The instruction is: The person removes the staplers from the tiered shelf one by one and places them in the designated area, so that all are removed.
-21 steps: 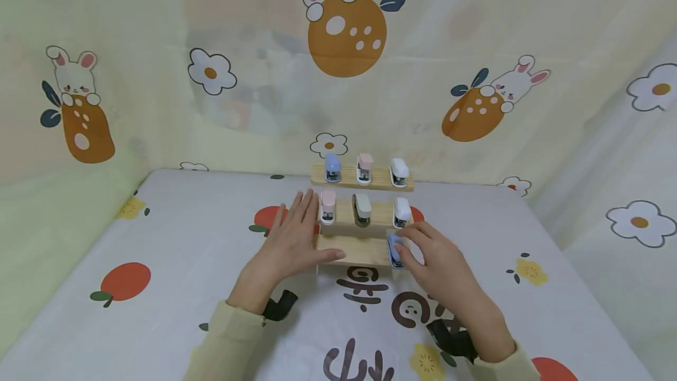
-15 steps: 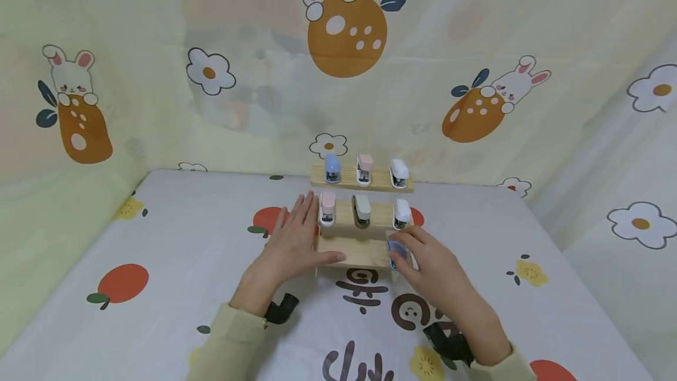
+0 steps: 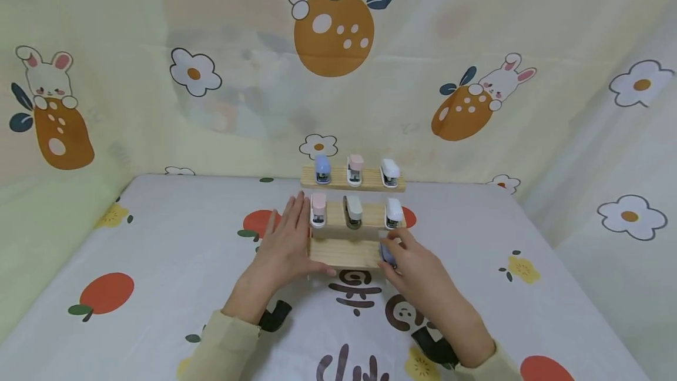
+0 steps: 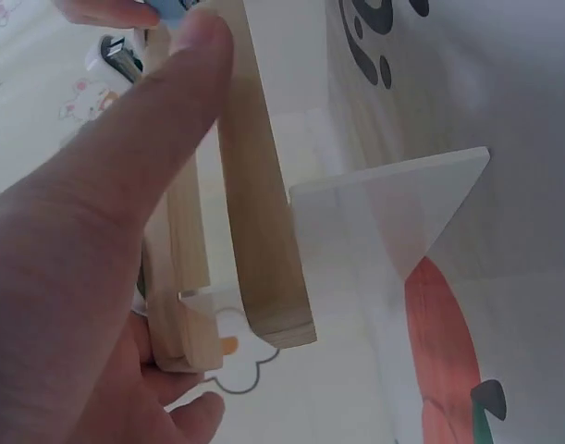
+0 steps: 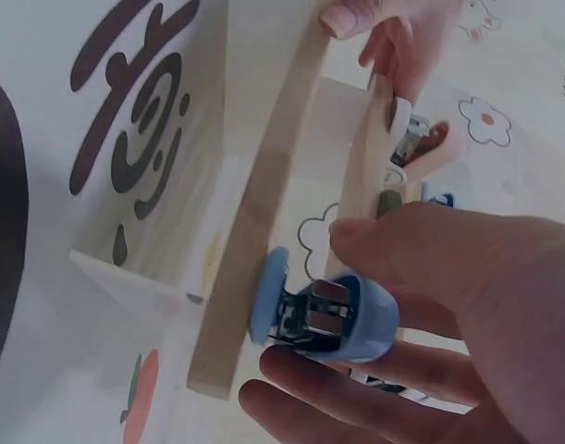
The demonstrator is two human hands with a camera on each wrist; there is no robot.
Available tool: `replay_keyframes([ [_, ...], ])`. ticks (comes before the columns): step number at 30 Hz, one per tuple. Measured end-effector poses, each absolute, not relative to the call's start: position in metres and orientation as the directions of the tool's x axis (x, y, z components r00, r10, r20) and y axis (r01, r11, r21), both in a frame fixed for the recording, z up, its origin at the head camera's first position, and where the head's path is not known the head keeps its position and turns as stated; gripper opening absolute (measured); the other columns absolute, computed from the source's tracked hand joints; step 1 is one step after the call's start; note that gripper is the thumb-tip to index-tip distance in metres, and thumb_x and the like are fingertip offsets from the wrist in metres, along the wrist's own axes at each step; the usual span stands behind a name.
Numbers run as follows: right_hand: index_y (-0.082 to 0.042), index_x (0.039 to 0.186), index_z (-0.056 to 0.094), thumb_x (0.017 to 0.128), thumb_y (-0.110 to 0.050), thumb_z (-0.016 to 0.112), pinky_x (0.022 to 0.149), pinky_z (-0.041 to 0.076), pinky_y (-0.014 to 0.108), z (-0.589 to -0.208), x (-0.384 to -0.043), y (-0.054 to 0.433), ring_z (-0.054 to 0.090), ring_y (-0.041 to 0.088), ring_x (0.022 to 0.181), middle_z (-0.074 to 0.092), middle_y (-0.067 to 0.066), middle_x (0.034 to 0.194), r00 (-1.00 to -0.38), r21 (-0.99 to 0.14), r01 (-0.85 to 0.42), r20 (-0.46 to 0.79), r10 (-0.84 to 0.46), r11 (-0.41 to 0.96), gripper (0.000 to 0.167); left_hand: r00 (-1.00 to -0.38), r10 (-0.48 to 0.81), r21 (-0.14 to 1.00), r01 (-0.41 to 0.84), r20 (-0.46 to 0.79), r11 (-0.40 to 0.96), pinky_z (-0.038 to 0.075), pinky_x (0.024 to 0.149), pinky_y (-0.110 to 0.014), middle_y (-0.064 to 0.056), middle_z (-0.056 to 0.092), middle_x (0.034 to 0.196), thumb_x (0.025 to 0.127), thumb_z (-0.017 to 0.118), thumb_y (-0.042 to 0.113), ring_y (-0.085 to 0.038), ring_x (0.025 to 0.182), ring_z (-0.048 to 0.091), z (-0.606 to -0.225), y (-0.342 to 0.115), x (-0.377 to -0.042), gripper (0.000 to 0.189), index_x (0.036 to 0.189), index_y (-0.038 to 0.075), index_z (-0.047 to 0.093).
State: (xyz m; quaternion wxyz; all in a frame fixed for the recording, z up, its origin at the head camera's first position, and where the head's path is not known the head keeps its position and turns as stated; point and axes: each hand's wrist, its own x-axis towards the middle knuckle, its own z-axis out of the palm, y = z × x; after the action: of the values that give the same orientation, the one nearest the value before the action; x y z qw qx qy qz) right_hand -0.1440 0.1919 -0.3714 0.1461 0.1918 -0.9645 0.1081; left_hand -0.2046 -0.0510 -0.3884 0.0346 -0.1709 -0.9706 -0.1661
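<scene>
A small blue stapler (image 5: 328, 314) stands at the right end of the lowest plank (image 3: 344, 253) of a tiered wooden rack. My right hand (image 3: 418, 269) holds it between thumb and fingers, covering much of it in the head view. My left hand (image 3: 280, 251) lies along the rack's left side with fingers extended, its thumb (image 4: 162, 120) reaching across near the lowest plank's front edge. On the middle plank (image 3: 335, 213) are a pink stapler (image 3: 318, 209), a grey-green stapler (image 3: 352, 211) and a white stapler (image 3: 394, 213).
The top plank (image 3: 338, 178) bears a blue stapler (image 3: 322, 169), a pink stapler (image 3: 355, 170) and a white stapler (image 3: 389, 173). Clear side panels (image 4: 384, 203) support the rack. It stands on a printed tablecloth (image 3: 174, 251), with a printed curtain (image 3: 238, 16) behind.
The head view has shifted slightly, moving the scene left. My left thumb has slid down toward the lowest plank's front edge. My right fingers have stayed at the blue stapler, covering more of it.
</scene>
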Motion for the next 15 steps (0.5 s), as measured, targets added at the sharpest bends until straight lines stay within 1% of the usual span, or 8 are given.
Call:
replay_keyframes([
  [3, -0.001, 0.112, 0.068, 0.083, -0.011, 0.078, 0.057, 0.05, 0.023, -0.3756, -0.1433, 0.1905, 0.058, 0.014, 0.071, 0.056, 0.014, 0.117, -0.868, -0.162, -0.425, 0.351, -0.351, 0.891, 0.032, -0.938, 0.319, 0.294, 0.346, 0.136, 0.891, 0.013, 0.123, -0.059, -0.013, 0.006, 0.168, 0.053, 0.086, 0.07, -0.031, 0.156, 0.008, -0.3896, -0.0508, -0.2039, 0.147, 0.159, 0.004, 0.009],
  [7, -0.001, 0.11, 0.068, 0.08, -0.006, 0.08, 0.056, 0.05, 0.022, -0.3793, -0.142, 0.19, 0.058, 0.014, 0.069, 0.055, 0.014, 0.118, -0.858, -0.16, -0.43, 0.378, -0.348, 0.888, 0.033, -0.933, 0.325, 0.278, 0.356, 0.153, 0.892, 0.014, 0.123, -0.059, -0.014, 0.007, 0.168, 0.053, 0.086, 0.07, -0.032, 0.155, 0.01, -0.3905, -0.0502, -0.2033, 0.147, 0.159, 0.003, 0.01],
  [15, -0.001, 0.113, 0.067, 0.076, -0.006, 0.084, 0.055, 0.05, 0.024, -0.3791, -0.1417, 0.1888, 0.059, 0.015, 0.067, 0.054, 0.014, 0.12, -0.872, -0.17, -0.403, 0.368, -0.322, 0.899, 0.041, -0.934, 0.32, 0.286, 0.354, 0.157, 0.891, 0.014, 0.123, -0.057, -0.014, 0.009, 0.167, 0.052, 0.088, 0.068, -0.03, 0.155, 0.011, -0.388, -0.0488, -0.2037, 0.146, 0.158, 0.002, 0.012],
])
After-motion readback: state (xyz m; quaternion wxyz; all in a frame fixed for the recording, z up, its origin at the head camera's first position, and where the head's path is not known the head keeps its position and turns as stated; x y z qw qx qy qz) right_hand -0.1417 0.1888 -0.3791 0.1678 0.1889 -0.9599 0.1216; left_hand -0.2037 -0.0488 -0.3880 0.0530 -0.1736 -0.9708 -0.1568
